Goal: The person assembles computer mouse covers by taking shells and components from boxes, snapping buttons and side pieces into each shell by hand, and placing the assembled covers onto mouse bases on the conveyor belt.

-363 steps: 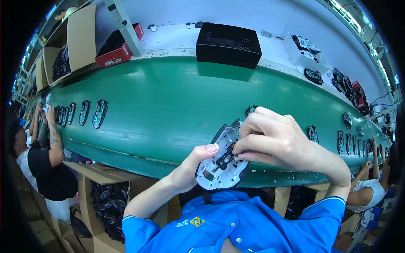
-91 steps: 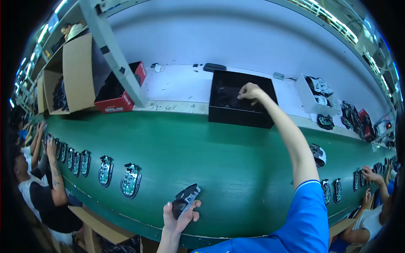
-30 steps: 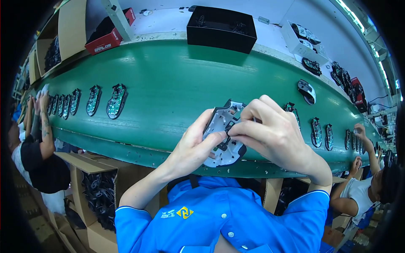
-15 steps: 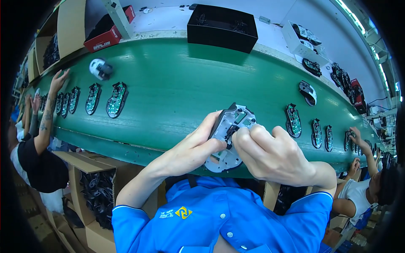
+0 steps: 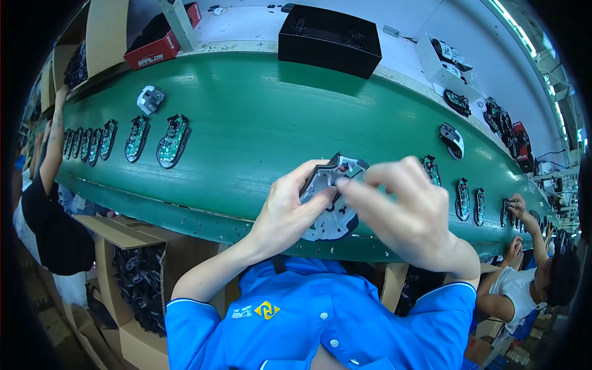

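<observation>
The thumb and forefinger of the right hand point(image 5: 407, 213) bent close over the hollow of a pale grey mouse shell point(image 5: 336, 225); blur hid whether they pinched anything. The left hand point(image 5: 283, 206) gripped the shell's left side, thumb inside, near the centre of the frame. The step in hand looked like fitting or adjusting something inside; the next move probably called for a steady left grip and careful fingertip pressure. Beyond, circuit boards point(image 5: 172, 143) lined the green belt point(image 5: 246, 123) at left; a black box point(image 5: 327, 55) stood upper centre.
</observation>
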A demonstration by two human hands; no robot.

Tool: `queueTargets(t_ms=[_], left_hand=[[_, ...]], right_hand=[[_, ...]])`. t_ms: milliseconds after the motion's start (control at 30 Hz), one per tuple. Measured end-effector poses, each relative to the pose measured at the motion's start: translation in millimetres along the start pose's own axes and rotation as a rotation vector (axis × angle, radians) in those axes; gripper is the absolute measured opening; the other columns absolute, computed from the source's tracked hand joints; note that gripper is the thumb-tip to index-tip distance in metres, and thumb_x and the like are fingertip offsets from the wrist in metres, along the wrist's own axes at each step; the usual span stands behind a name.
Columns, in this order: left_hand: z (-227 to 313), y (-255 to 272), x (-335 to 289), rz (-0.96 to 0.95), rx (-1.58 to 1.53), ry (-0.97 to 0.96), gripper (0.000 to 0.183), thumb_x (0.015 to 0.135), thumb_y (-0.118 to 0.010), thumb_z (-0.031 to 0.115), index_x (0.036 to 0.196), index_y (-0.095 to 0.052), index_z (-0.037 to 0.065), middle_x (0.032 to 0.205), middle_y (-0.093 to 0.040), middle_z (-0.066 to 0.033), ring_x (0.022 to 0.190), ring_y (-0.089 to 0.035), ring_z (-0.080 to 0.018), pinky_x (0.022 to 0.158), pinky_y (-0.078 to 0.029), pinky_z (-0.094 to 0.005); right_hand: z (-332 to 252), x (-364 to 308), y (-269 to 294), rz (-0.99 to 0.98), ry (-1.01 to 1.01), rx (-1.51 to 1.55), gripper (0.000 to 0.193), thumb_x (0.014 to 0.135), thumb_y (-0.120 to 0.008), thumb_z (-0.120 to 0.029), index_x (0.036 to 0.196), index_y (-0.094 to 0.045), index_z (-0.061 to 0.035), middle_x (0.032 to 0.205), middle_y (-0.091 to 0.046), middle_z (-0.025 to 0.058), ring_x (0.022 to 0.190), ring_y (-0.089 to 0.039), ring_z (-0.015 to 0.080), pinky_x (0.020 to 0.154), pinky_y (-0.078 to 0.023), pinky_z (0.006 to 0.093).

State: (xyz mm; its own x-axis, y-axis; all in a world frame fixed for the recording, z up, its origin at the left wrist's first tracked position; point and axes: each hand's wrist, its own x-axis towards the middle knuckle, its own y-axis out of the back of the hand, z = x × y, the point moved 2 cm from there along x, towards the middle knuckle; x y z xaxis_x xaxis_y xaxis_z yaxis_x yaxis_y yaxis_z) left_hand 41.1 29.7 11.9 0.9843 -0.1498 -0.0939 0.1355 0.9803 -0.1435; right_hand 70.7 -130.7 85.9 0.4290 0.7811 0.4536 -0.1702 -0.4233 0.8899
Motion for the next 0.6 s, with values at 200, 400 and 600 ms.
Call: queueTargets(t_ms=[200, 400, 600], left_hand=[[7, -1, -3, 0.056, -0.108, -0.007, 0.026, 0.085, -0.055, 0.003, 0.110, -0.054, -0.002, 0.096, -0.058, -0.0059, 0.086, -0.054, -0.0089, 0.077, -0.044, -0.0237], [2, 3, 0, 0.162, -0.103, -0.147, 0.025, 0.083, -0.055, -0.001, 0.108, -0.052, -0.005, 0.107, -0.049, -0.0082, 0.097, -0.052, -0.0129, 0.084, -0.043, -0.0261], [2, -4, 0, 0.168, -0.206, -0.086, 0.024, 0.083, -0.054, -0.002, 0.107, -0.052, -0.004, 0.114, -0.045, -0.0105, 0.106, -0.051, -0.0166, 0.093, -0.041, -0.0291]], right_hand=[[8, 0, -20, 0.052, -0.341, 0.449, 0.053, 0.069, -0.075, -0.013, 0.116, -0.052, -0.0049, 0.097, -0.055, 0.0139, 0.082, -0.060, 0.0284, 0.064, -0.051, 0.0340], [0, -9, -28, 0.065, -0.516, 0.612, 0.080, 0.067, -0.075, -0.008, 0.135, -0.033, -0.0031, 0.108, -0.052, 0.0138, 0.084, -0.060, 0.0223, 0.053, -0.050, 0.0289], [-14, -24, -56, 0.129, -0.585, 0.618, 0.087, 0.070, -0.069, 0.000, 0.141, -0.019, -0.0020, 0.124, -0.044, 0.0168, 0.102, -0.058, 0.0217, 0.067, -0.053, 0.0246]])
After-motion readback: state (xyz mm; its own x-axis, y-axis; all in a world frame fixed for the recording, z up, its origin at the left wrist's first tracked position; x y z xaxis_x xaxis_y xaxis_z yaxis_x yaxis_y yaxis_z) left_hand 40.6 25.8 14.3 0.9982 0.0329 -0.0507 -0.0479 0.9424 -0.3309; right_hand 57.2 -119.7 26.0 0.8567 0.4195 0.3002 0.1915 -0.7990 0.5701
